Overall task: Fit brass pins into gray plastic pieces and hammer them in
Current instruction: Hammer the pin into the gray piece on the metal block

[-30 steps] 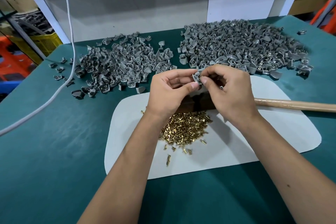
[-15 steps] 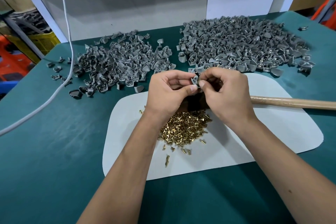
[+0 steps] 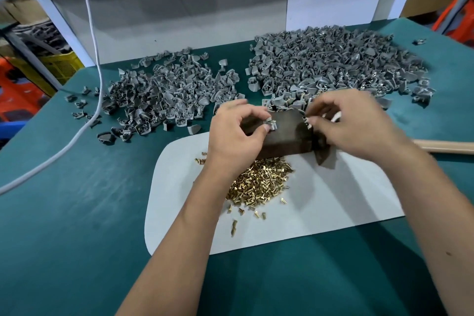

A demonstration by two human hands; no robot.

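Note:
My left hand [image 3: 237,133] pinches a small gray plastic piece [image 3: 272,124] between thumb and fingers and holds it down on a dark block [image 3: 282,136]. My right hand [image 3: 351,123] hovers at the block's right end with fingers curled; motion blur hides whether it holds anything. A heap of brass pins [image 3: 259,182] lies on the white mat [image 3: 333,208] just below the block. Two piles of gray pieces, left [image 3: 166,95] and right [image 3: 333,64], lie on the green table. The hammer's wooden handle [image 3: 446,147] pokes out behind my right wrist.
A white cable [image 3: 89,100] runs down across the table's left side. Stray gray pieces [image 3: 79,105] lie scattered near the left edge. A grey back panel [image 3: 179,20] closes the far side. Loose pins [image 3: 234,226] sit on the mat's front part.
My hands have drawn apart, uncovering the dark block. The left hand has brought the gray piece down onto the block, and the right hand has moved off to the right.

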